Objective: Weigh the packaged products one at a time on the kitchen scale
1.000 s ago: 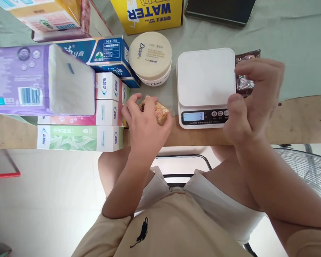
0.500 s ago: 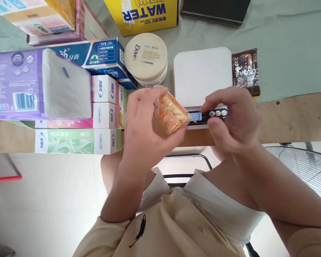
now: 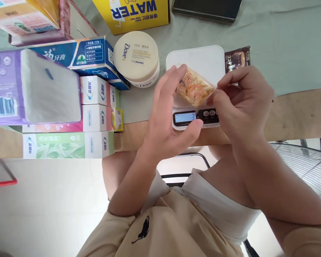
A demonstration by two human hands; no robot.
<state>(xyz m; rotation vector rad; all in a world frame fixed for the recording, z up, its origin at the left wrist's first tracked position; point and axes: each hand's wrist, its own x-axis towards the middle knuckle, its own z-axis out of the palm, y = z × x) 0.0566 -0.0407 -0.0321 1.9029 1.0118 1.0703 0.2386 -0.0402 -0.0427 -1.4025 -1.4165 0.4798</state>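
Note:
A small snack packet [image 3: 195,87], clear with orange print and pale pieces inside, is over the white platform of a kitchen scale [image 3: 200,59]. My right hand [image 3: 242,101] pinches its right corner between thumb and fingers. To its left, my left hand [image 3: 168,117] is open, thumb spread well away from the packet and fingertips by its upper left edge. Whether those fingertips touch it, I cannot tell. The lit display [image 3: 185,117] of the scale reads 3. A brown cocoa packet [image 3: 237,59] lies beside the scale, partly hidden by my right hand.
Left of the scale stands a Dove jar [image 3: 136,57]. Further left are toothpaste boxes [image 3: 69,53] and a purple tissue pack [image 3: 5,85]. A yellow box [image 3: 139,18] and a dark flat object [image 3: 207,9] lie at the back. The table's wooden edge [image 3: 296,110] is near me.
The snack packet has moved right and away from me, over the scale. My left hand has loosened from it, and my right hand has left the scale's buttons and pinched its corner.

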